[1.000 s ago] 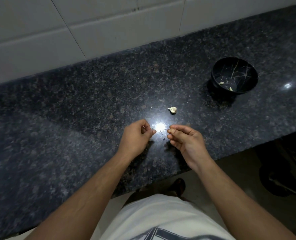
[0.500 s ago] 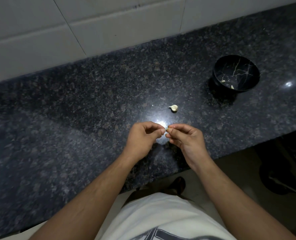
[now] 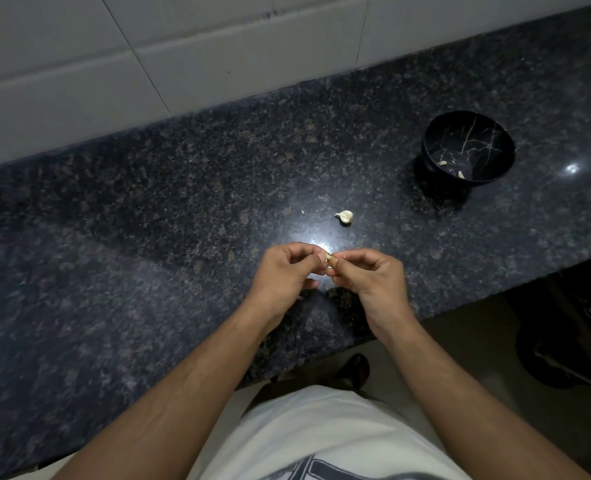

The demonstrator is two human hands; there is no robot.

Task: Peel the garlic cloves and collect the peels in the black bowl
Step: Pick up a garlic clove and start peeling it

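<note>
Peeling now: left hand (image 3: 283, 271) has closed in, joining right hand (image 3: 370, 275); both sets of fingers pinch the clove (image 3: 331, 260).
Waiting: spare clove (image 3: 345, 216) mid-tabletop.
Black bowl (image 3: 469, 148): few peels, far-right.

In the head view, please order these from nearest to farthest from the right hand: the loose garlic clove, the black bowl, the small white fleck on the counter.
From the right hand:
1. Loose garlic clove, just beyond the fingers.
2. Small white fleck, left of that clove.
3. Black bowl, far right, toward the wall.

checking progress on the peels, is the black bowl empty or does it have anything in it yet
Not empty: the black bowl stands upright with two small pale scraps at the bottom, probably peels.
</note>
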